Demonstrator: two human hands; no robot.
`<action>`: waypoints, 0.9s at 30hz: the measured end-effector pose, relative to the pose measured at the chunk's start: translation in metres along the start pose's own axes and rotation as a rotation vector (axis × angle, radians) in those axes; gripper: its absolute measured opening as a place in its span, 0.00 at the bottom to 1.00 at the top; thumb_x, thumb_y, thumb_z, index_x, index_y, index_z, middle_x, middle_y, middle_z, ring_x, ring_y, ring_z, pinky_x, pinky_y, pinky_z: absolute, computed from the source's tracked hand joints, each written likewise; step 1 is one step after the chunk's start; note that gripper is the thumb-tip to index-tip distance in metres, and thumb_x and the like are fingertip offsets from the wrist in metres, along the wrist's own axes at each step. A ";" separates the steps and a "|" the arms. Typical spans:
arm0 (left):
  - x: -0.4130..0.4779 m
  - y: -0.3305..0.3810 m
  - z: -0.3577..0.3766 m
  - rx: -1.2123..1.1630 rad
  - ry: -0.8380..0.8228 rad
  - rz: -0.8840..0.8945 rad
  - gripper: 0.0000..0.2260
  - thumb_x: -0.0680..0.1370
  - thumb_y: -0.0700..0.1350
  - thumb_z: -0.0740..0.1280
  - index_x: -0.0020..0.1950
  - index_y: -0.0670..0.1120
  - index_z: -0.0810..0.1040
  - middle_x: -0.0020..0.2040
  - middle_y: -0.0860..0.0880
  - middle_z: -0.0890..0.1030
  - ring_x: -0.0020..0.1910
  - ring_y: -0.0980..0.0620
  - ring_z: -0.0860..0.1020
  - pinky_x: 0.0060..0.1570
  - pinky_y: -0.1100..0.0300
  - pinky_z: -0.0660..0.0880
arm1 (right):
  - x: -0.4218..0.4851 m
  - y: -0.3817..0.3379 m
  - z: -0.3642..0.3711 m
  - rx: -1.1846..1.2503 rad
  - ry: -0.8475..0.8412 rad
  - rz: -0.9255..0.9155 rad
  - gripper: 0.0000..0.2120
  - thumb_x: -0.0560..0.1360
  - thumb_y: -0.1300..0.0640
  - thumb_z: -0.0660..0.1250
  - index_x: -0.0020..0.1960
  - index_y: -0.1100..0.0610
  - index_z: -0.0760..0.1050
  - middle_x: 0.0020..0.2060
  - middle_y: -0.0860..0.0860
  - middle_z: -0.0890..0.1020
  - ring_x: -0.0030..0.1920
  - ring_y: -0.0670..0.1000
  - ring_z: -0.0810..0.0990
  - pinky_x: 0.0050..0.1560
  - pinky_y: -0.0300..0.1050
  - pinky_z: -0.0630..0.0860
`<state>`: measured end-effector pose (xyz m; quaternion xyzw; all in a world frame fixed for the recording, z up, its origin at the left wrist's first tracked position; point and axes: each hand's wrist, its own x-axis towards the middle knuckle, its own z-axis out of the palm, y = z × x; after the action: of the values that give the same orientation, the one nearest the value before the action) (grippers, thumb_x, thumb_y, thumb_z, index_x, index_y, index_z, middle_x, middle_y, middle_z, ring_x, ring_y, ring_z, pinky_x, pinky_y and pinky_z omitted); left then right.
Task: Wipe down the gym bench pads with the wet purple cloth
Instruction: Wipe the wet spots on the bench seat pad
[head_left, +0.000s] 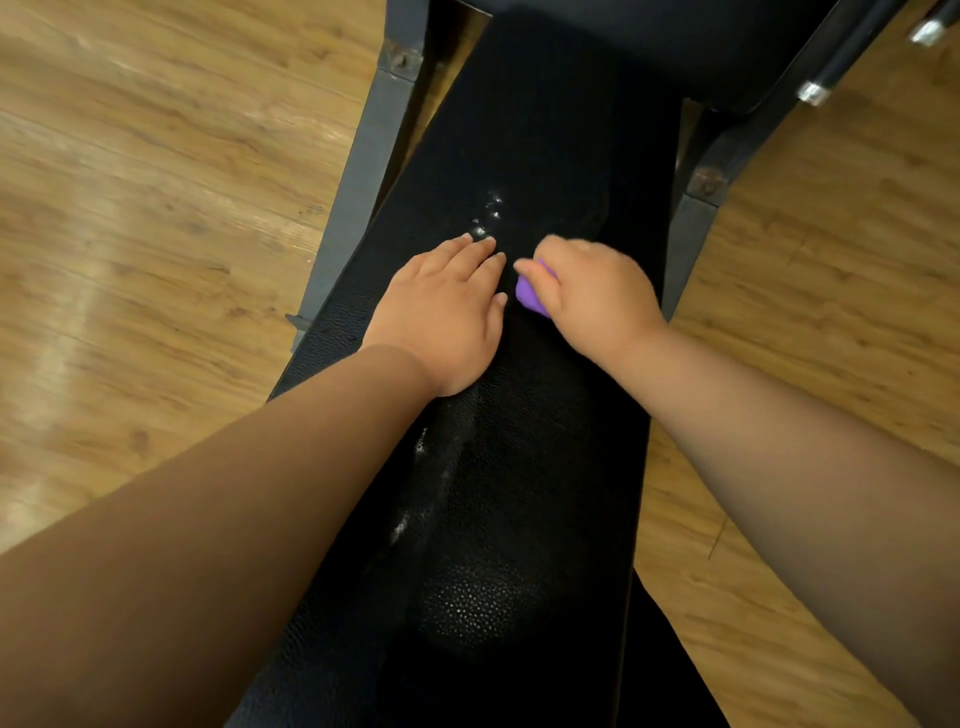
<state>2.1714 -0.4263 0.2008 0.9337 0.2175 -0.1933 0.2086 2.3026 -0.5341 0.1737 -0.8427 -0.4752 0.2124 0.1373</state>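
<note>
A long black textured bench pad (519, 467) runs from the bottom of the view up the middle. Wet streaks and droplets glisten on it. My right hand (592, 296) presses on the pad, shut on the purple cloth (530, 293), of which only a small bunch shows under my fingers. My left hand (447, 317) lies flat on the pad just left of the cloth, fingers together, holding nothing. A second black pad (649, 41) sits at the top of the view.
Dark grey metal frame legs (363, 171) flank the bench on the left and on the right (691, 228). Black bars with metal tips (815, 91) stand at the upper right. Wood-look flooring (130, 208) lies on both sides.
</note>
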 end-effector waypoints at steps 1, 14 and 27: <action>0.000 0.000 0.000 0.001 0.002 -0.002 0.23 0.84 0.51 0.51 0.78 0.46 0.60 0.78 0.48 0.60 0.77 0.50 0.55 0.73 0.56 0.51 | 0.013 0.000 0.001 -0.024 -0.026 0.057 0.19 0.82 0.46 0.56 0.51 0.60 0.75 0.43 0.56 0.79 0.46 0.59 0.77 0.41 0.47 0.64; 0.000 -0.001 0.001 -0.012 0.002 -0.004 0.23 0.84 0.52 0.50 0.78 0.46 0.60 0.78 0.49 0.59 0.78 0.51 0.54 0.73 0.56 0.51 | -0.003 -0.005 -0.006 0.135 -0.091 0.048 0.16 0.80 0.46 0.60 0.51 0.60 0.76 0.42 0.51 0.75 0.43 0.51 0.72 0.39 0.44 0.61; 0.000 0.000 -0.001 -0.002 -0.021 -0.005 0.24 0.83 0.53 0.51 0.78 0.46 0.58 0.79 0.48 0.58 0.78 0.50 0.54 0.74 0.56 0.50 | 0.009 0.010 -0.021 0.473 -0.160 0.230 0.08 0.75 0.58 0.70 0.54 0.55 0.81 0.42 0.47 0.79 0.39 0.40 0.75 0.36 0.23 0.68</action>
<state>2.1713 -0.4257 0.2012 0.9309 0.2180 -0.2032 0.2114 2.3245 -0.5318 0.1860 -0.8162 -0.3230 0.3975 0.2674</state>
